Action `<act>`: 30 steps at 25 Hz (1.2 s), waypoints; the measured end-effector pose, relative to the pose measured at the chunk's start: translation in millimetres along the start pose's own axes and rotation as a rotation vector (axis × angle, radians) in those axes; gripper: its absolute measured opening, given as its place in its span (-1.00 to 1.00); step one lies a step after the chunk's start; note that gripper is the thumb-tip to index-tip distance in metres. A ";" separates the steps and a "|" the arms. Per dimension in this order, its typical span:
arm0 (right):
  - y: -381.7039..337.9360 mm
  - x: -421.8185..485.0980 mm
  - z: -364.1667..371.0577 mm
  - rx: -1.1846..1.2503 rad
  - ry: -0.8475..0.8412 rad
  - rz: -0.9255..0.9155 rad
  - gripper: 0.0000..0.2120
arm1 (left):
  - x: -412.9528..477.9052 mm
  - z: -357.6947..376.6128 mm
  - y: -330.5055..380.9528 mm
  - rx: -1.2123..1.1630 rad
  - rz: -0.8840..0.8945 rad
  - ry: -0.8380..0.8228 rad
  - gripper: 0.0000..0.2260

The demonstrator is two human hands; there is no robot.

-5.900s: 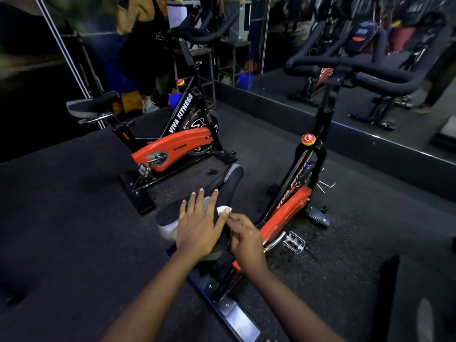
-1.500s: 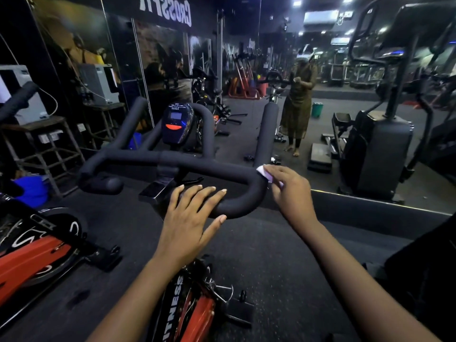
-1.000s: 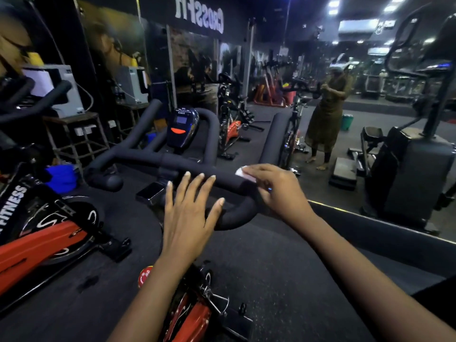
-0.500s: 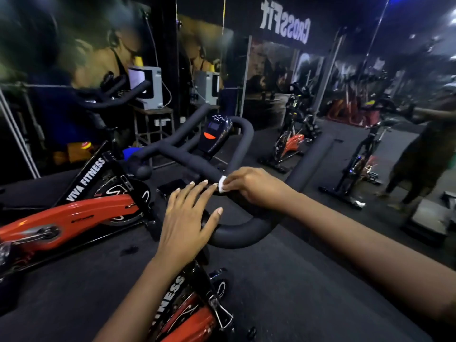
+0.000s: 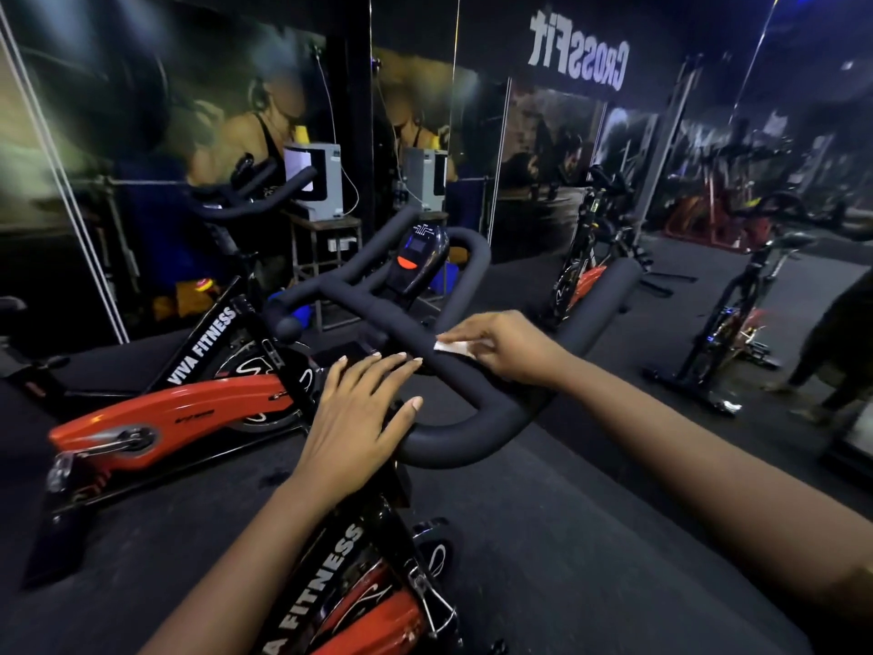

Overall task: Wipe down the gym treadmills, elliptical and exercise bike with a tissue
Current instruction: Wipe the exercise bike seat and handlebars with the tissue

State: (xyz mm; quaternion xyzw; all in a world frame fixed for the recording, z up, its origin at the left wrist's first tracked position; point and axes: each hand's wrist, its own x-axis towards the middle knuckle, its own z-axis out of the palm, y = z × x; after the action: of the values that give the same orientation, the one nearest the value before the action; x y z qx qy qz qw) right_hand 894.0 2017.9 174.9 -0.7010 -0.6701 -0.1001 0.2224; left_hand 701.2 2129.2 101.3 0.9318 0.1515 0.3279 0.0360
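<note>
The exercise bike in front of me has a black padded handlebar (image 5: 477, 425) and a small console (image 5: 418, 255) with an orange button. Its red and black frame (image 5: 359, 602) reads VIVA FITNESS. My right hand (image 5: 505, 345) pinches a small white tissue (image 5: 451, 347) and holds it against the handlebar's cross tube. My left hand (image 5: 361, 411) lies flat with straight fingers on the near curve of the handlebar.
A second red and black bike (image 5: 184, 404) stands close on the left. A mirror wall runs behind the bikes. A grey machine (image 5: 316, 182) sits on a metal stand (image 5: 326, 257). A person's leg (image 5: 836, 352) shows at the right edge.
My right hand has slid the tissue leftward along the handlebar, from the right bend to the cross tube. My view has turned left. My left hand stays flat on the bar.
</note>
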 end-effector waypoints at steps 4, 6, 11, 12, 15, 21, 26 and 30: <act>4.4 -26.3 -9.0 -0.045 -0.035 -0.066 -0.71 | -1.4 -1.7 15.4 -0.033 -0.004 -0.031 -0.45; -5.0 -47.2 -21.5 -0.105 -0.037 -0.127 -0.68 | 4.1 -2.3 29.9 -0.066 0.017 -0.050 -0.43; -26.9 -89.3 -35.5 -0.290 0.055 -0.211 -0.63 | 13.1 2.3 48.8 0.060 0.057 -0.146 -0.34; -27.2 -95.9 -31.7 -0.291 0.144 -0.117 -0.62 | 13.3 1.7 48.4 0.076 0.061 -0.178 -0.31; -31.8 -102.0 -3.4 -0.282 0.313 0.264 -0.46 | 13.8 -2.0 49.8 0.082 0.074 -0.225 -0.26; -58.3 -118.4 39.9 -0.170 0.493 0.270 -0.47 | 19.9 -3.6 56.2 0.060 0.060 -0.279 -0.23; 4.6 -101.0 -24.4 -0.081 0.811 0.435 -0.54 | 44.9 12.7 83.6 0.046 0.124 -0.385 -0.29; 34.6 -86.2 -30.3 -0.150 0.795 0.567 -0.58 | 44.8 18.1 80.2 0.100 0.164 -0.411 -0.23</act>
State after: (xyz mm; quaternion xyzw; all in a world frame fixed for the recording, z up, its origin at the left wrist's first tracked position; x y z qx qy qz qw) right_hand 925.8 1927.1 157.7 -0.7773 -0.3072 -0.3434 0.4283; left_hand 766.3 2067.2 127.4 0.9888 0.0810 0.1250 -0.0069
